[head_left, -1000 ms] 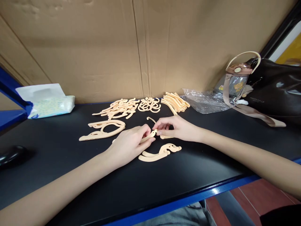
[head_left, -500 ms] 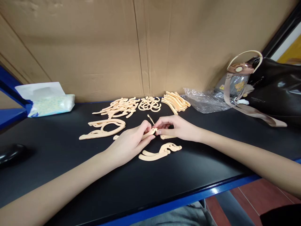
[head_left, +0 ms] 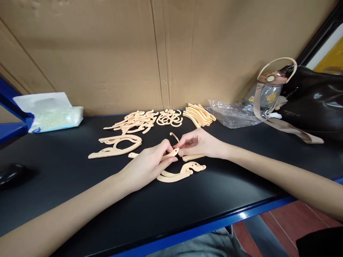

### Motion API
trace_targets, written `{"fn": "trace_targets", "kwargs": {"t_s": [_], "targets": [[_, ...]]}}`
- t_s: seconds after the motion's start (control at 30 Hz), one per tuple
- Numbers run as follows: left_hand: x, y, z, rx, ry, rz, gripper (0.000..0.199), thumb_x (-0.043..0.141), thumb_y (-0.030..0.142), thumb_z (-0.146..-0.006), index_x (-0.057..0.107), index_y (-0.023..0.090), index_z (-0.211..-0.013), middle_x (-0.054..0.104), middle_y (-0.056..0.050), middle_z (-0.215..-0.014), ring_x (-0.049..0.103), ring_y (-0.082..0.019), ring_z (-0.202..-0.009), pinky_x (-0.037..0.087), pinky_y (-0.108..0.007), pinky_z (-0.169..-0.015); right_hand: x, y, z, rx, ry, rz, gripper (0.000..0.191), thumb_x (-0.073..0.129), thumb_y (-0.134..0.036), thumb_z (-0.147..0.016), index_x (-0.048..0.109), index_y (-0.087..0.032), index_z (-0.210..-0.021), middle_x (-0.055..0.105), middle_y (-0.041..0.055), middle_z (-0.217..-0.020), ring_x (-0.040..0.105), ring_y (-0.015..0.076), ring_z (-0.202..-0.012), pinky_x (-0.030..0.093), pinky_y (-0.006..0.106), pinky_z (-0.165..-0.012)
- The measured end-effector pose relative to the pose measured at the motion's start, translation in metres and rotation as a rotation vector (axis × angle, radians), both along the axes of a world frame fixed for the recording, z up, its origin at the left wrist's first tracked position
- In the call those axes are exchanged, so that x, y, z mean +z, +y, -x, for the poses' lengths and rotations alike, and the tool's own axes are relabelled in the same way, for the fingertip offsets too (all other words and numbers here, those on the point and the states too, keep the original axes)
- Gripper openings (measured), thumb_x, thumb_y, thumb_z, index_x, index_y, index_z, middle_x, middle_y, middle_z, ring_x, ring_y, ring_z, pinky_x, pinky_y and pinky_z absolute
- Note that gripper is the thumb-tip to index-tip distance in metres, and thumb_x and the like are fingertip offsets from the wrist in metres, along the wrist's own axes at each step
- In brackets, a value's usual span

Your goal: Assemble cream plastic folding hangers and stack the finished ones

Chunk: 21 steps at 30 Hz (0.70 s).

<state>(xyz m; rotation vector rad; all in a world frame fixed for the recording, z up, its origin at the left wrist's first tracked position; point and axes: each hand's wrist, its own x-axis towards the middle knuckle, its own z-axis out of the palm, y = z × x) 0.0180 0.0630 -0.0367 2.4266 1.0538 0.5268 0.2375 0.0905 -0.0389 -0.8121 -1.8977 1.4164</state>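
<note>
My left hand point(head_left: 150, 160) pinches a long beige plastic piece point(head_left: 171, 154), whose holed end sticks out past the fingertips. Against that end, my right hand point(head_left: 198, 142) closes on a thin curved beige piece point(head_left: 174, 136), its hooked tip rising above the fingers. Under the right hand lies a straight beige piece point(head_left: 191, 157). Just in front of both hands rests a curved beige part point(head_left: 175, 176) made of joined pieces. To the left is a folded beige assembly point(head_left: 116, 152) with a round opening.
Behind the hands are piles of beige arms point(head_left: 139, 120), thin hooks point(head_left: 169, 117) and straight strips point(head_left: 199, 115). A clear plastic bag point(head_left: 232, 114), a bottle point(head_left: 270, 89) and a black bag point(head_left: 316, 103) are at right; a tissue pack point(head_left: 56, 117) and black mouse point(head_left: 13, 173) at left.
The thin curved piece at my right fingertips has turned and shows more of its hooked end. Both hands stay together; the view has shifted slightly.
</note>
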Motion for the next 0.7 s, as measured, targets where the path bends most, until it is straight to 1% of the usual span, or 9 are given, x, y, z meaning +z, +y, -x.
{"fn": "trace_targets", "kwargs": {"t_s": [0.13,0.27,0.37,0.43,0.53,0.63,0.7], "targets": [[0.001,-0.001,-0.002,-0.004,0.006,-0.022,0.013,0.047,0.035,-0.095,0.044,0.023,-0.090,0.051,0.006,-0.068,0.047,-0.013,-0.053,0.033,-0.025,-0.051,0.001,-0.002,0.000,-0.006,-0.037,-0.054,0.019,0.073,-0.027,-0.073,0.072,-0.013,-0.086,0.070,0.0006,-0.074,0.064,0.0104,-0.067,0.052,0.025,-0.066],[0.003,-0.002,-0.006,-0.002,0.009,-0.041,0.013,0.046,0.034,-0.095,0.045,0.022,-0.089,0.048,0.006,-0.065,0.046,-0.012,-0.051,0.033,-0.024,-0.051,0.006,-0.005,-0.002,-0.017,-0.176,-0.177,0.019,0.070,-0.027,-0.076,0.073,-0.012,-0.087,0.068,0.0013,-0.071,0.060,0.0098,-0.061,0.048,0.022,-0.058],[0.004,-0.003,-0.009,0.018,0.014,-0.031,0.012,0.046,0.032,-0.095,0.044,0.022,-0.087,0.044,0.007,-0.060,0.044,-0.013,-0.049,0.032,-0.024,-0.051,0.012,-0.008,-0.003,-0.027,-0.277,-0.267,0.020,0.068,-0.028,-0.079,0.073,-0.012,-0.089,0.068,0.0016,-0.070,0.059,0.0100,-0.061,0.046,0.021,-0.057],[0.005,-0.003,-0.009,0.031,0.016,-0.023,0.012,0.046,0.031,-0.094,0.044,0.022,-0.086,0.043,0.008,-0.059,0.044,-0.013,-0.048,0.031,-0.024,-0.051,0.016,-0.011,-0.002,-0.034,-0.322,-0.308,0.018,0.067,-0.027,-0.081,0.074,-0.012,-0.089,0.067,0.0009,-0.068,0.059,0.0100,-0.061,0.046,0.021,-0.057],[0.006,-0.004,-0.010,0.038,0.017,-0.016,0.012,0.046,0.030,-0.093,0.043,0.022,-0.084,0.045,0.007,-0.060,0.043,-0.013,-0.048,0.031,-0.024,-0.051,0.019,-0.013,0.001,-0.059,-0.377,-0.378,0.015,0.067,-0.024,-0.081,0.074,-0.012,-0.088,0.066,0.0000,-0.065,0.059,0.0093,-0.060,0.044,0.020,-0.057],[0.006,-0.004,-0.012,0.038,0.030,-0.022,0.011,0.045,0.029,-0.093,0.043,0.022,-0.084,0.047,0.007,-0.062,0.043,-0.013,-0.048,0.030,-0.024,-0.052,0.020,-0.016,0.003,-0.086,-0.445,-0.494,0.010,0.066,-0.020,-0.081,0.073,-0.013,-0.085,0.065,-0.0008,-0.064,0.057,0.0084,-0.058,0.042,0.020,-0.056],[0.007,-0.004,-0.014,0.050,0.051,-0.023,0.011,0.044,0.029,-0.093,0.043,0.023,-0.084,0.044,0.007,-0.059,0.042,-0.013,-0.047,0.029,-0.025,-0.051,0.021,-0.017,0.004,-0.097,-0.488,-0.564,0.008,0.065,-0.016,-0.081,0.072,-0.012,-0.083,0.064,-0.0008,-0.064,0.057,0.0083,-0.058,0.041,0.020,-0.056]]}}
